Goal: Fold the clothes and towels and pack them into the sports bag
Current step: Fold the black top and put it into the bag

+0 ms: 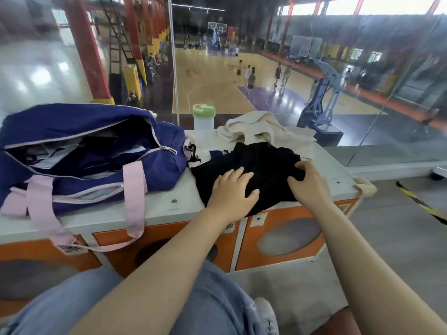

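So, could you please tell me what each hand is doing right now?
Left hand: open, flat on the black garment.
Right hand: gripping the black garment's edge.

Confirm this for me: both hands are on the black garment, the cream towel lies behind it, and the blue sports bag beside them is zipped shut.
One detail is wrong: the blue sports bag is not zipped shut. The head view shows its top zip open, with items visible inside. The rest holds: the left hand lies flat on the black garment, the right hand holds its edge, and the cream towel lies behind it.
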Action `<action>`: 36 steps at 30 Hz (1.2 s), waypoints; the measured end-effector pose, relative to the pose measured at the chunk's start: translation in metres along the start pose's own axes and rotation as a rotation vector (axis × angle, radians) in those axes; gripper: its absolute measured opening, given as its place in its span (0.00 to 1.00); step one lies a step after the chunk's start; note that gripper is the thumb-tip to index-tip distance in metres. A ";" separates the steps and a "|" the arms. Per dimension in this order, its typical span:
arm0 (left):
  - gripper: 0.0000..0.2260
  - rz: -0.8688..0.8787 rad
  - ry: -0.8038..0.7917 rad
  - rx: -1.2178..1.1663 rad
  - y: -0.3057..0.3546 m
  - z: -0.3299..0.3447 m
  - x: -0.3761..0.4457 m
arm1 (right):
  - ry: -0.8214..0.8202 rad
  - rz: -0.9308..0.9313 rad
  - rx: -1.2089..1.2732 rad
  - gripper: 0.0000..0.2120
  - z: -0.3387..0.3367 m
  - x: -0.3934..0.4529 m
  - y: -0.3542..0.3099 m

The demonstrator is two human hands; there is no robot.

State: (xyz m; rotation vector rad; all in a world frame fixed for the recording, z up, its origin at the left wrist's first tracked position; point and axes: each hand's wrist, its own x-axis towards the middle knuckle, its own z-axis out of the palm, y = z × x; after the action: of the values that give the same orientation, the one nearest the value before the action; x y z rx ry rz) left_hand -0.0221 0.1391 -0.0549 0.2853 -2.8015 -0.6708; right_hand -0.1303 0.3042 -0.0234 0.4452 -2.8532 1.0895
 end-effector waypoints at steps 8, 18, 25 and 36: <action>0.42 0.122 -0.142 0.217 -0.011 0.009 -0.011 | -0.043 0.216 0.166 0.38 -0.003 -0.003 0.028; 0.44 0.072 -0.213 0.198 -0.042 -0.009 -0.019 | 0.052 0.081 0.200 0.21 0.012 -0.011 0.022; 0.36 -0.103 -0.149 0.073 -0.055 -0.029 -0.020 | 0.305 -0.182 -0.043 0.26 0.024 -0.028 -0.001; 0.10 0.037 0.191 -0.110 -0.049 -0.039 -0.013 | 0.018 -0.541 -0.064 0.27 0.088 -0.054 -0.036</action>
State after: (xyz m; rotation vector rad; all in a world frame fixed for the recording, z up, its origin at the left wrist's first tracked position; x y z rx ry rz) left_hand 0.0073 0.0836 -0.0467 0.2611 -2.5727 -0.7441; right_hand -0.0642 0.2337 -0.0744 1.1075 -2.5005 0.8827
